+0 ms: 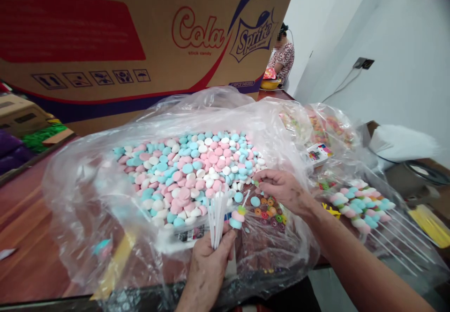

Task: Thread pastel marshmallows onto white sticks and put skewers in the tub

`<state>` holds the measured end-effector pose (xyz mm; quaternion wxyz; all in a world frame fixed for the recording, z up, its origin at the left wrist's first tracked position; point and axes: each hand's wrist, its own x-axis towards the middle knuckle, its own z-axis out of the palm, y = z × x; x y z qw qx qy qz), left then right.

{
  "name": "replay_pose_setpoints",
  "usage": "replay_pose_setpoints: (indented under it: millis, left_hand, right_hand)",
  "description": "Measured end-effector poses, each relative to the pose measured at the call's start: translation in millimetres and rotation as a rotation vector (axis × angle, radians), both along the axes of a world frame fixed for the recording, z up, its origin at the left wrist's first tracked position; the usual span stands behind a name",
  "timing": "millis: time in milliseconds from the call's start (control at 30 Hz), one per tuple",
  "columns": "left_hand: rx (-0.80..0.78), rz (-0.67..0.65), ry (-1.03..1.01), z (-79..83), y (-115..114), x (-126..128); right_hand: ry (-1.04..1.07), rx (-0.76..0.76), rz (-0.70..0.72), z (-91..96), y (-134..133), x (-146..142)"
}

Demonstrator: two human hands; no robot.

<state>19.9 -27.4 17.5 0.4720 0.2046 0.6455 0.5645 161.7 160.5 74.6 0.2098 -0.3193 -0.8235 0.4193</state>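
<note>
A big clear plastic bag (pixel 87 181) lies open on the table, heaped with pink, blue and white marshmallow candies (pixel 190 171). My left hand (pixel 207 267) is closed around a bundle of white sticks (pixel 216 211); one stick carries a few threaded candies (pixel 237 216). My right hand (pixel 284 188) reaches into the bag with fingers pinched over small ring-shaped colourful candies (pixel 270 209); what the fingertips hold is too small to name.
Finished candy skewers (pixel 362 206) lie at the right on plastic. A large "Cola Sprite" cardboard box (pixel 140 35) stands behind the bag. More bagged sweets (pixel 316 129) sit behind. Another person (pixel 283 56) sits far back beside a yellow bowl (pixel 270 85). A brown table (pixel 24 227) extends left.
</note>
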Motion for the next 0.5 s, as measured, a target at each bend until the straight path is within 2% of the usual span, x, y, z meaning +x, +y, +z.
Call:
replay_pose_setpoints:
  millis: [33,100,200,367,500]
  left_hand:
    - [0.009,0.051,-0.024,2.8,0.6,1.3]
    - [0.029,0.153,-0.081,8.7,1.9,3.8]
    - [0.051,0.194,-0.124,14.6,2.8,5.7]
    - [0.075,0.201,-0.115,16.0,2.7,5.3]
    - [0.085,0.220,-0.118,15.5,2.4,5.2]
  right_hand:
    - [-0.028,0.068,-0.015,-0.3,-0.8,0.5]
    - [-0.149,0.302,-0.042,-1.0,-2.3,1.4]
    - [-0.388,0.560,-0.049,-0.9,-5.1,4.3]
    - [-0.604,0.651,0.067,5.5,-15.1,10.4]
    - [-0.675,0.748,0.116,8.2,-25.3,3.6]
